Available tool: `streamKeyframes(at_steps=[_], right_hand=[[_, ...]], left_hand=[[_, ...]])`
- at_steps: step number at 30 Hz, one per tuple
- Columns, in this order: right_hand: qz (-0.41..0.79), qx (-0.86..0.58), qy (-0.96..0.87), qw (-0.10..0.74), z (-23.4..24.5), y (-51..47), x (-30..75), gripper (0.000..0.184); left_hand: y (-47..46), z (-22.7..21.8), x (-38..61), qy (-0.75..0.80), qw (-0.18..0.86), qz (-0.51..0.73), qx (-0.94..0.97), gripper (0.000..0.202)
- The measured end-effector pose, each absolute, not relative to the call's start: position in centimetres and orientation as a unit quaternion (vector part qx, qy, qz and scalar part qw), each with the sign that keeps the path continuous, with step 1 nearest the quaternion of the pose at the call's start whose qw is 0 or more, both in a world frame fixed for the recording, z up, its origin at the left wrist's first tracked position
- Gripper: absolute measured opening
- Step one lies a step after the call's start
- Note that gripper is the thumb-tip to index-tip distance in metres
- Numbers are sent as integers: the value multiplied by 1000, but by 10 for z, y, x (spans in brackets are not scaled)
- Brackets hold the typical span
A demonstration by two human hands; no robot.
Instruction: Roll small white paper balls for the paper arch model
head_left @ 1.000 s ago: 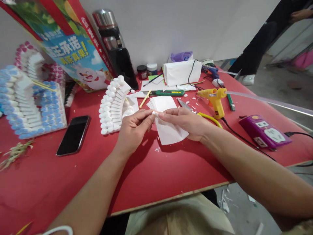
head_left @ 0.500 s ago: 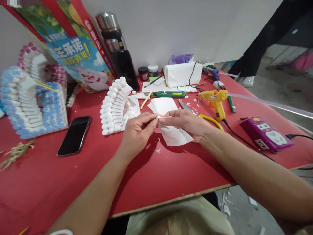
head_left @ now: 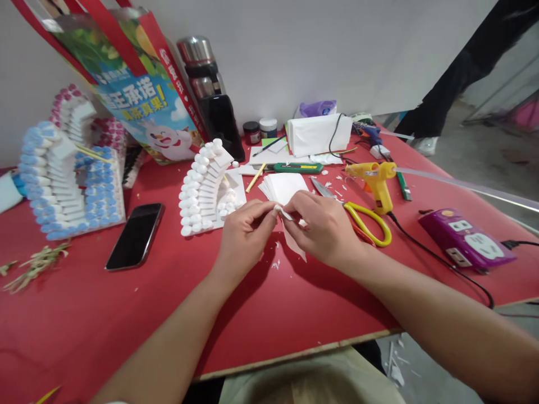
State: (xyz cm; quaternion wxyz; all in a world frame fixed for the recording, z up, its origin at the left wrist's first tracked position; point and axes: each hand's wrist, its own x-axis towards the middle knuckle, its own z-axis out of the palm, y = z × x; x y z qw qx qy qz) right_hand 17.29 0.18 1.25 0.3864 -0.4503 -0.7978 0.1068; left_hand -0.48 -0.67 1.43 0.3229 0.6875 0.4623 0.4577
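Note:
Between my hands is a thin sheet of white paper (head_left: 284, 213), its top part bunched into a narrow twist and a lower corner hanging beneath my right hand. My left hand (head_left: 246, 233) pinches the left end of the twist, where a small rounded white lump shows. On the other side, my right hand (head_left: 322, 227) is closed on the paper with its fingers curled. Just behind the hands lies a fanned stack of white paper (head_left: 286, 186). A curved white model (head_left: 197, 191) edged with rounded white tips stands left of my left hand.
Scissors with yellow handles (head_left: 368, 224) lie right of my right hand, near a yellow glue gun (head_left: 374, 182) and a purple power strip (head_left: 467, 238). A green cutter (head_left: 297, 168) lies behind. Leftward are a phone (head_left: 135, 235), a blue-tipped model (head_left: 63, 185) and a bag (head_left: 147, 106).
My right hand has turned over and curled its fingers, twisting the paper's top. The sheet, spread wide before, now shows only a narrow corner. The view has shifted slightly.

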Motion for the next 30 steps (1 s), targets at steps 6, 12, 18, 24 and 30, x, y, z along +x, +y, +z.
streamKeyframes(at_steps=[6, 12, 18, 24, 30], right_hand=[[552, -439, -592, 390, 16, 15, 179, 28], [807, -375, -317, 330, 10, 30, 183, 32], [849, -368, -245, 291, 19, 24, 180, 20], [884, -339, -201, 252, 15, 28, 181, 40], [869, -397, -162, 247, 20, 30, 181, 29]], left_hand=[[-3, 16, -9, 471, 336, 468, 668, 16], [-2, 16, -10, 470, 287, 471, 689, 16], [-3, 12, -11, 455, 251, 461, 719, 16], [-4, 12, -10, 451, 264, 461, 717, 18], [-4, 11, -10, 448, 268, 452, 723, 19]])
